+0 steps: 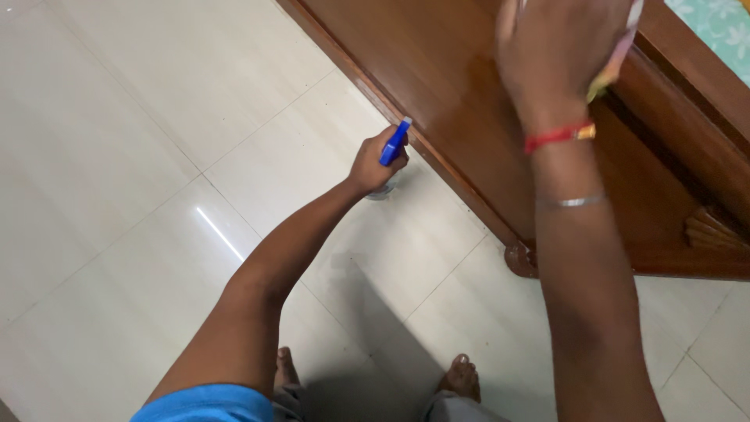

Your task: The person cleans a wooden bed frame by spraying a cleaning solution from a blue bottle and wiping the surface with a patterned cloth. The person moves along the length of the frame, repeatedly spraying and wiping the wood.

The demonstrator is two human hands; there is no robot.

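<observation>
The left hand (pixel 376 162) keeps its fingers clamped on a blue-topped spray bottle (pixel 393 144), held low over the tiled floor (pixel 117 156) just beside the wooden bed frame (pixel 469 101), while the right hand (pixel 558 55), farther right, presses a cloth (pixel 617 62) flat against that polished wood.

Bright even light, floor (pixel 117 156) glare, blurred right hand (pixel 558 55)
</observation>
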